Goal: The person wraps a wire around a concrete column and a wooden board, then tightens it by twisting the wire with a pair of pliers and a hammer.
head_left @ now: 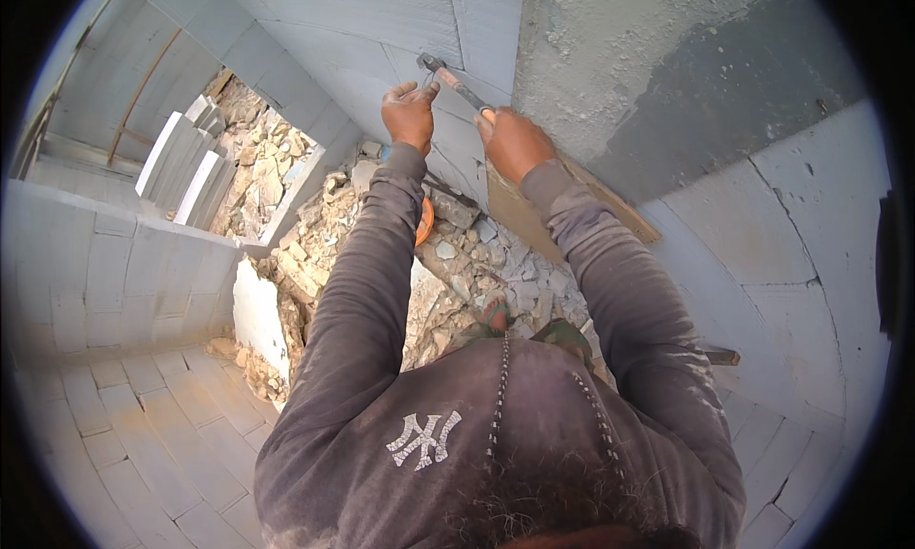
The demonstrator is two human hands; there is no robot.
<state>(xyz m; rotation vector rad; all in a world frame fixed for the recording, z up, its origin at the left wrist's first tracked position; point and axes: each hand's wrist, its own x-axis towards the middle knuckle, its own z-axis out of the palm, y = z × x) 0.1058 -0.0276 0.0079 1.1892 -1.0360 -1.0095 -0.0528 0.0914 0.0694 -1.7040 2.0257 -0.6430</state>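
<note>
My right hand is wrapped round the handle of a hammer. The hammer's dark metal head lies close to the pale block wall, just above the fingers of my left hand. Those left fingers are pinched together at the wall. Something thin and dark seems to stick out between them, too small to make out. Both arms reach forward in dusty dark sleeves.
To the right is a partly plastered wall patch, with a wooden board along its lower edge. Broken rubble covers the ground around my sandalled foot. An orange container sits beside my left forearm. Pale slabs stand beyond the opening.
</note>
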